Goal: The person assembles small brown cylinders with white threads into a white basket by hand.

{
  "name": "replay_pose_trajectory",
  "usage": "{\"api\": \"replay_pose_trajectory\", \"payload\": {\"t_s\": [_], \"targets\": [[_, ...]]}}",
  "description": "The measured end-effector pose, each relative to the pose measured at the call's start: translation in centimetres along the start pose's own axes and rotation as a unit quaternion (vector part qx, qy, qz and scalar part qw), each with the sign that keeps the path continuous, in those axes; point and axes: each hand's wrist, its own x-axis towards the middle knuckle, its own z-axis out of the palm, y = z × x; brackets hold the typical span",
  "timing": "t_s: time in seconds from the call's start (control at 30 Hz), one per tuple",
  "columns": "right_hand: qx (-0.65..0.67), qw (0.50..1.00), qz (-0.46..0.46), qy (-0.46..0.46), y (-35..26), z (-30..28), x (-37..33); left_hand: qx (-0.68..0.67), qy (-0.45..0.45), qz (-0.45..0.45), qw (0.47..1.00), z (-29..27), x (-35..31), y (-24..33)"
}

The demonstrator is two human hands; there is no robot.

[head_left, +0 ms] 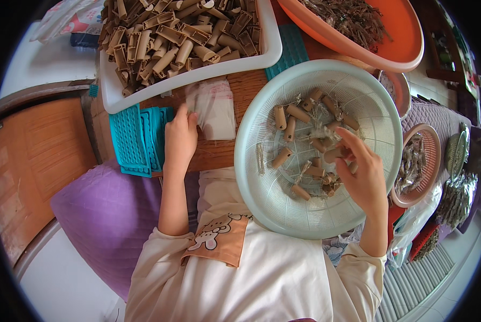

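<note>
My left hand is closed at the left edge of a stack of clear plastic bags on the wooden table, with thin film at its fingertips. My right hand reaches over a pale green mesh basket, thumb and index finger spread apart. Just beyond those fingers lie tan plastic tubes, several with clear film around them; one tube is partly covered by the fingers. Some film near the index finger is blurred.
A white bin full of loose tan pieces stands at the back left. Teal textured mats hang by my left hand. An orange basin of dark brown strips sits at the back right. A pink basket with wrapped items is farther right.
</note>
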Motion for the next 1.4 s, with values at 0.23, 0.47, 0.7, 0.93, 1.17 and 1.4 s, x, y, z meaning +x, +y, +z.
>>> {"api": "replay_pose_trajectory", "payload": {"t_s": [0.23,0.47,0.7,0.93,1.17,1.4], "targets": [[0.043,0.998,-0.016,0.039,-0.5,-2.1,-1.5,0.064,0.019,-0.037,0.997,-1.7,-1.0,2.2],[0.192,0.981,-0.003,0.031,0.7,-2.2,-1.4,0.027,0.108,0.101,0.989,-3.3,-2.4,3.6],[0.282,0.953,0.046,-0.099,2.3,-2.5,-1.5,-0.378,-0.069,0.127,0.914,-4.0,-4.8,6.6],[0.468,0.871,-0.044,-0.142,2.1,-1.9,-1.9,-0.566,-0.392,0.115,0.716,-0.8,-5.7,9.7],[0.592,0.784,-0.114,-0.149,1.4,-0.5,-2.4,-0.63,-0.495,0.024,0.598,1.0,-7.3,12.8],[0.492,0.864,-0.048,-0.099,-0.5,-0.5,-2.5,-0.421,-0.397,0.207,0.789,-0.7,-6.3,13.4]]}}
